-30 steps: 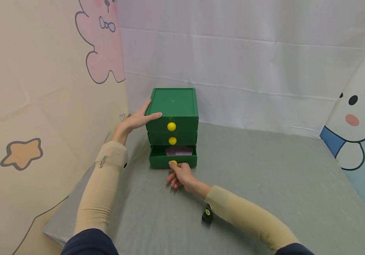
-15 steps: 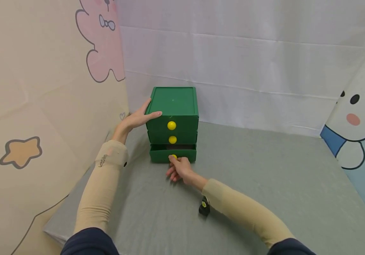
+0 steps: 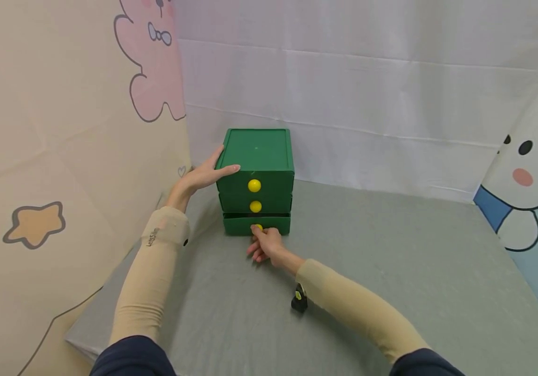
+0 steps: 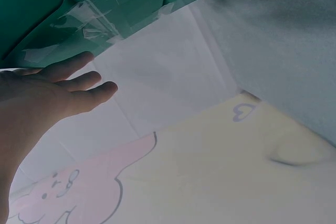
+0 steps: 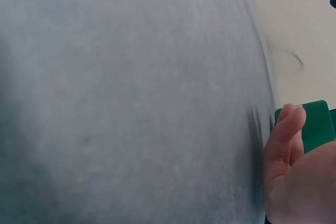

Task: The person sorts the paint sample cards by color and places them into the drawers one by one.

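A green drawer cabinet (image 3: 259, 149) stands on the grey-covered table, with three drawers and round yellow knobs. The bottom drawer (image 3: 236, 225) sticks out slightly, a dark gap showing above its front. My right hand (image 3: 269, 245) is at that drawer's knob (image 3: 259, 227), thumb and forefinger pinching it, the other fingers hanging below. My left hand (image 3: 203, 175) steadies the cabinet's left side, fingers straight and thumb lying over the top front edge. In the left wrist view, clear tape (image 4: 94, 22) runs along the cabinet's side, near the spread fingers (image 4: 79, 82).
Behind the cabinet hangs a white cloth (image 3: 367, 94). A cream cloth (image 3: 71, 130) with a pink bear and a star print rises at the left, and another printed cloth (image 3: 523, 219) at the right. The grey tabletop (image 3: 391, 250) extends right of the cabinet.
The bottom drawer has slid inward with my right hand at its knob, from well open to nearly closed. The pale purple thing inside is now hidden. My left hand stays on the cabinet.
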Available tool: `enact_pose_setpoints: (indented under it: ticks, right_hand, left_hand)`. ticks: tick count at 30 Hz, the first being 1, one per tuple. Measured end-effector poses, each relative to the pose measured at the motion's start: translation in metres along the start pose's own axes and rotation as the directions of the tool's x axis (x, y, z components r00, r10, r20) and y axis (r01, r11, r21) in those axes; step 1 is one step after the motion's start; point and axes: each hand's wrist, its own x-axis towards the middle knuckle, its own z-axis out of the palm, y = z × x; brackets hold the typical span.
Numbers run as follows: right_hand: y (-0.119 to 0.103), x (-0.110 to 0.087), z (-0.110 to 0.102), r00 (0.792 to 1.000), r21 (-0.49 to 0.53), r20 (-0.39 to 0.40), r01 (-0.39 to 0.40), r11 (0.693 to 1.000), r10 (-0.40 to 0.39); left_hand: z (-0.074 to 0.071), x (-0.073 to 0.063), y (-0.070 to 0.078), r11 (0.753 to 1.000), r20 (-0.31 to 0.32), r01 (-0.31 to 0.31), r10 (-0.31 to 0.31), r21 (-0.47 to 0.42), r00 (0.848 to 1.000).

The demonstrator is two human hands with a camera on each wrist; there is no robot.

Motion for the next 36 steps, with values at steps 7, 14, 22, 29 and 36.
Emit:
enact_pose_setpoints:
  ticks: [7,14,22,29,36]
  right_hand:
    - [0.001,0.006,-0.003,1.000,-0.005,0.006,-0.002,1.000,0.002]
    - [0.000,0.013,-0.009,1.000,-0.015,0.007,-0.005,1.000,0.005]
    - [-0.002,0.012,-0.021,0.999,-0.019,-0.013,-0.033,0.999,0.032]
    - [-0.008,-0.010,-0.029,0.996,-0.150,0.049,0.082,0.985,-0.075]
    - [-0.041,-0.058,-0.051,0.859,-0.521,0.078,0.468,0.714,-0.506]
  left_hand:
    - [0.002,0.002,-0.002,1.000,-0.006,-0.008,0.008,0.005,1.000]
    - [0.003,0.000,0.007,1.000,0.004,-0.023,0.023,-0.003,1.000]
    - [0.009,0.011,0.004,0.999,0.019,-0.051,0.051,-0.010,0.999]
    - [0.012,0.004,0.005,0.998,-0.051,-0.055,0.056,0.019,0.997]
    - [0.037,-0.039,0.038,0.929,-0.293,-0.125,0.235,0.350,0.927]
